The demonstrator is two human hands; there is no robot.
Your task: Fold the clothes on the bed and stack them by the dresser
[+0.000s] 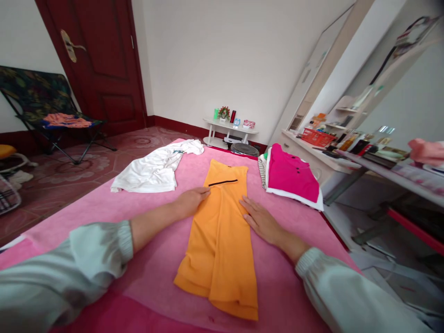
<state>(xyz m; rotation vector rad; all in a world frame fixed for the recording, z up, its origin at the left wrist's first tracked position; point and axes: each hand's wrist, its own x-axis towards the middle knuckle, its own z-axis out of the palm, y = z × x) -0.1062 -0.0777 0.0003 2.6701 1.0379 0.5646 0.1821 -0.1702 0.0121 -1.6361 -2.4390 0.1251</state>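
Note:
A yellow-orange shirt [231,236] lies lengthwise on a pink bed cover [145,273], its sides folded inward to a narrow strip. One black-trimmed edge crosses its upper part at a slant. At the shirt's left edge, beside that trim, my left hand [192,202] has its fingers closed on the fabric; the fingertips are partly hidden. On the opposite edge my right hand [262,221] rests with fingers stretched out flat, the tips touching the cloth. Some creases run down the shirt's lower half.
A crumpled white garment [152,171] lies at the left. Folded clothes with a magenta shirt [291,173] on top are stacked at the right. Beyond stand a low white shelf [231,126], a folding chair [38,101] and a dressing table with a red basket [317,137].

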